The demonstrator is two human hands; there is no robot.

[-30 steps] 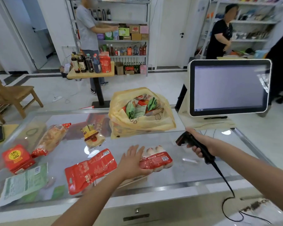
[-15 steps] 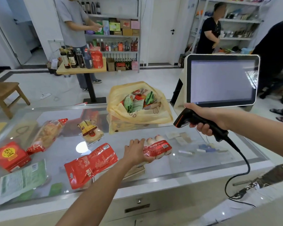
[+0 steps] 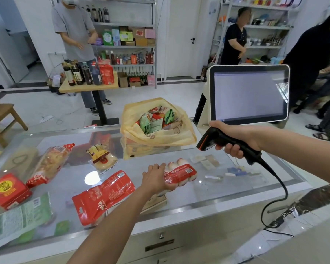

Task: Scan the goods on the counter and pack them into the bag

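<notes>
My left hand point(image 3: 155, 178) grips a red-wrapped pack of small white bottles point(image 3: 180, 174) lying on the glass counter point(image 3: 227, 189), with the barcode label facing up. My right hand point(image 3: 234, 139) holds a black barcode scanner point(image 3: 213, 141) by its handle, above and to the right of the pack, its nose turned left and down. A yellow plastic bag point(image 3: 156, 134) stands open behind the pack and holds several snack packets. Other goods lie on the counter: a red pouch point(image 3: 101, 195), a bread bun point(image 3: 101, 157), a bread loaf point(image 3: 50, 164), a red box point(image 3: 7, 189), a green packet point(image 3: 21, 220).
A white touchscreen till point(image 3: 249, 94) stands at the counter's right rear. The scanner's cable point(image 3: 274, 199) loops down over the front right edge. Three people stand by shelves point(image 3: 126, 40) beyond the counter. A small table with bottles point(image 3: 88, 84) and a wooden chair point(image 3: 2, 119) stand on the floor.
My right hand has lifted the scanner up and to the right, off the counter. My left hand's fingers have closed round the bottle pack, which stays in place.
</notes>
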